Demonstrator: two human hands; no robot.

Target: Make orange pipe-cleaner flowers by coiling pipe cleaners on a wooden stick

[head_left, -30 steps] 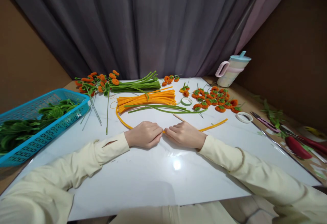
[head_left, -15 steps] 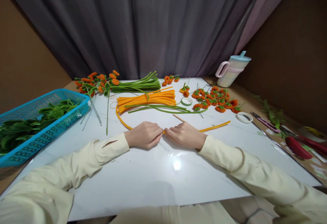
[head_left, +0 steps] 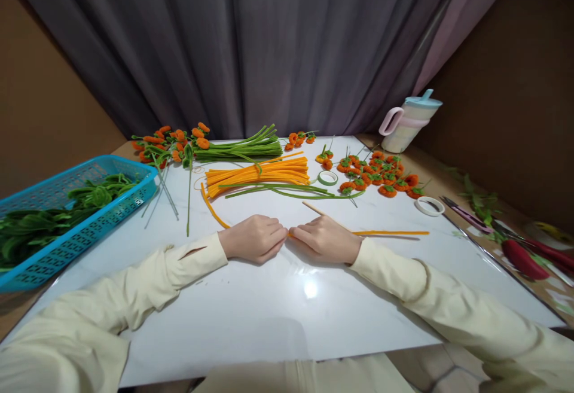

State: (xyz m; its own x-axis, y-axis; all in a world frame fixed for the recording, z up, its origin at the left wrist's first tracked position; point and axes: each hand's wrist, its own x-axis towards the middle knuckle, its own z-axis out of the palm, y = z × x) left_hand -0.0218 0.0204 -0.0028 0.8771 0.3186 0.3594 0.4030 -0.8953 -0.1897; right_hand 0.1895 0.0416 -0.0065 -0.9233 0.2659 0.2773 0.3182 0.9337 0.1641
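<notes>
My left hand [head_left: 256, 238] and my right hand [head_left: 323, 238] meet fingertip to fingertip above the white table, both closed. An orange pipe cleaner [head_left: 391, 233] is pinched between them; one end shows beyond my right wrist, and a curved orange length [head_left: 212, 207] comes out behind my left hand. A thin pale stick [head_left: 313, 208] pokes up past my right hand, its lower part hidden there. Just beyond the hands lies a tied bundle of orange pipe cleaners [head_left: 264, 173], with loose green pipe cleaners [head_left: 282, 190] in front of it.
Left stands a blue basket [head_left: 105, 219] of green leaves. Green pipe cleaners [head_left: 242, 150] and orange flowers [head_left: 179, 142] lie at the back, more orange flower heads [head_left: 381, 171] at right. Tape rolls [head_left: 429, 206], scissors [head_left: 466, 215], red-handled pliers [head_left: 524, 258] and a cup [head_left: 410, 124] sit rightward.
The pipe cleaner's right end has swung lower and reaches farther right. Its left part has drawn in closer to my left hand. Both hands stay in nearly the same place.
</notes>
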